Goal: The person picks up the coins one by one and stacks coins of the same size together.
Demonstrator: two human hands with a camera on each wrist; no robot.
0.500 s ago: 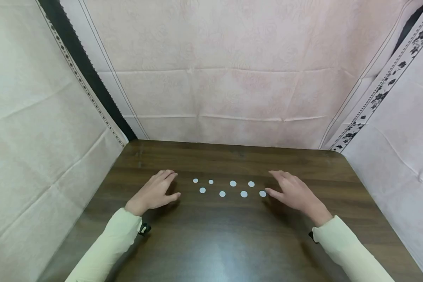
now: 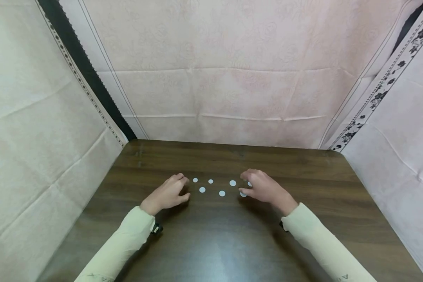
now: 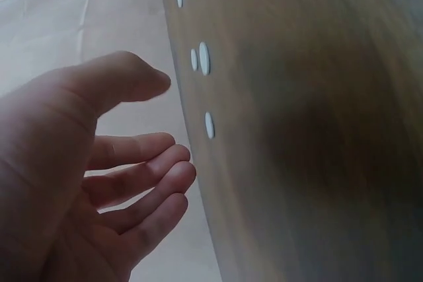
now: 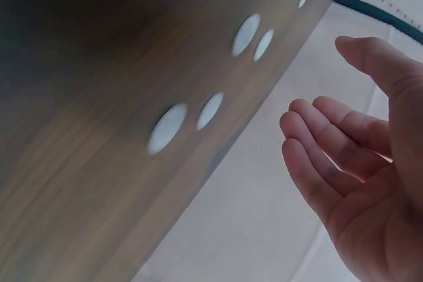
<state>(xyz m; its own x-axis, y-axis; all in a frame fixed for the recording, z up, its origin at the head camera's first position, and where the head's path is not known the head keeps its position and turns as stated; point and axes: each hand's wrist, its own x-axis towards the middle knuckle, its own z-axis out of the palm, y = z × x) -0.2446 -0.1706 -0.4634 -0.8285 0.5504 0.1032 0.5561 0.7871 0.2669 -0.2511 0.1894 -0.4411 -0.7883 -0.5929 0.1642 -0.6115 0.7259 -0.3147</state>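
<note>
Flat white discs lie in two rough rows on a brown wooden table; one of the left ones (image 2: 202, 190) is slightly smaller than another near the middle (image 2: 232, 183). My left hand (image 2: 167, 194) hovers just left of the rows, its fingers loosely bent and holding nothing. Over the right end of the rows, my right hand (image 2: 264, 189) partly covers a few discs, thumb and fingers apart. In the right wrist view, that hand's palm (image 4: 363, 209) is bare, with a large disc (image 4: 167, 128) on the table beyond it. The left palm (image 3: 53, 156) likewise has nothing in it.
The wooden table (image 2: 211, 235) has rounded far corners. A pale cloth (image 2: 211, 90) hangs behind it, and more light cloths stand at the left (image 2: 38, 156) and right (image 2: 402, 137). A dark strip (image 2: 91, 70) shows at the back left corner.
Both hands have moved inward. My right hand has shifted left over the right-hand discs, and my left hand has come a little right, closer to the rows. The uncovered discs have not moved.
</note>
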